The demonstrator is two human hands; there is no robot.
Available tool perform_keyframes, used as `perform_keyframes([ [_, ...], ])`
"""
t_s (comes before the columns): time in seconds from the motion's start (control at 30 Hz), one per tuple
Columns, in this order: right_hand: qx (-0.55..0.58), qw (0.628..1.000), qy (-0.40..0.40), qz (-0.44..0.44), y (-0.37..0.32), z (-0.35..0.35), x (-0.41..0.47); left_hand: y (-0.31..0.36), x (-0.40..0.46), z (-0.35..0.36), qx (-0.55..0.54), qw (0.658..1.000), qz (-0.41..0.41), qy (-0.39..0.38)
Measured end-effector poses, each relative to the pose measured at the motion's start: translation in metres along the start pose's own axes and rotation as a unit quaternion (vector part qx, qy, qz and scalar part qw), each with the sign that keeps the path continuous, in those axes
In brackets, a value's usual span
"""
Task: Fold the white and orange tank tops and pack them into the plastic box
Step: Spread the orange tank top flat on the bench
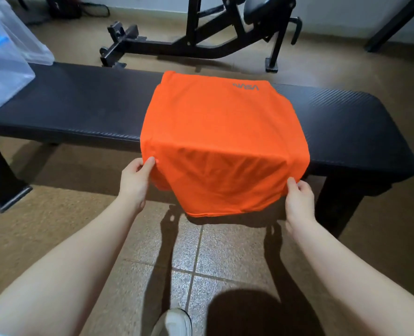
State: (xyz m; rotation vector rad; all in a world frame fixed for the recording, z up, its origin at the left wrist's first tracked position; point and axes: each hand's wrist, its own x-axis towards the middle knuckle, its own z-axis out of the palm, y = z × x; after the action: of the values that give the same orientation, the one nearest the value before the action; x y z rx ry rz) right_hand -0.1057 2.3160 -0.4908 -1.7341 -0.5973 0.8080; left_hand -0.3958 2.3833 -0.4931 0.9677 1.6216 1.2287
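The orange tank top (215,122) lies across the black padded bench (80,103), its far part flat on the pad with a grey logo near the top, its near part hanging over the front edge. My left hand (135,180) pinches the hanging cloth at its left edge. My right hand (299,198) pinches the right edge, a little lower. The clear plastic box (4,66) stands on the bench's far left end, partly cut off by the frame. No white tank top is in view.
The box's clear lid (35,48) leans behind it. A black exercise machine frame (201,42) stands on the floor beyond the bench. The bench leg (2,180) is at the left, tiled floor and my white shoe (176,323) below.
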Motion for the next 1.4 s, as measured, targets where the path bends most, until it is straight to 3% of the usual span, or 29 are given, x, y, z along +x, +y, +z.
perform_keyframes([
  [0.07,0.044,0.998,-0.045,0.017,0.013,0.007,-0.006,-0.006,-0.005,-0.013,0.020,0.999,0.030,-0.006],
  [0.13,0.047,0.998,-0.034,0.012,0.019,0.008,-0.009,0.000,-0.010,-0.027,0.047,0.997,0.059,-0.006],
  [0.2,0.042,0.999,0.001,-0.004,0.015,0.007,-0.004,0.011,-0.006,-0.042,-0.033,0.998,0.054,0.021],
  [0.3,0.050,0.999,-0.019,-0.002,0.006,0.006,0.002,0.008,0.011,-0.067,-0.142,0.988,-0.012,0.054],
  [0.37,0.053,0.998,-0.039,0.005,0.010,0.003,0.003,-0.006,0.016,-0.078,-0.078,0.990,-0.088,0.082],
  [0.43,0.053,0.998,-0.044,0.003,0.014,-0.001,0.003,-0.015,0.017,-0.080,0.013,0.989,-0.107,0.101],
  [0.67,0.052,0.997,-0.052,-0.004,0.002,-0.004,0.000,-0.008,0.026,-0.085,0.049,0.994,-0.010,0.101],
  [0.9,0.098,0.984,-0.147,0.014,-0.023,-0.003,-0.012,0.012,0.018,-0.069,0.068,0.993,0.087,0.042],
  [1.07,0.123,0.983,-0.119,0.067,-0.040,-0.003,-0.017,0.041,0.020,-0.057,0.304,0.943,0.121,0.062],
  [1.17,0.194,0.965,-0.127,0.125,-0.049,-0.002,-0.014,0.056,0.038,-0.060,0.376,0.917,0.116,0.068],
  [1.27,0.185,0.962,-0.114,0.163,-0.064,0.005,-0.006,0.066,0.047,-0.068,0.339,0.926,0.148,0.080],
  [1.4,0.162,0.978,-0.108,0.078,-0.080,0.014,-0.003,0.069,0.057,-0.081,0.192,0.968,0.126,0.101],
])
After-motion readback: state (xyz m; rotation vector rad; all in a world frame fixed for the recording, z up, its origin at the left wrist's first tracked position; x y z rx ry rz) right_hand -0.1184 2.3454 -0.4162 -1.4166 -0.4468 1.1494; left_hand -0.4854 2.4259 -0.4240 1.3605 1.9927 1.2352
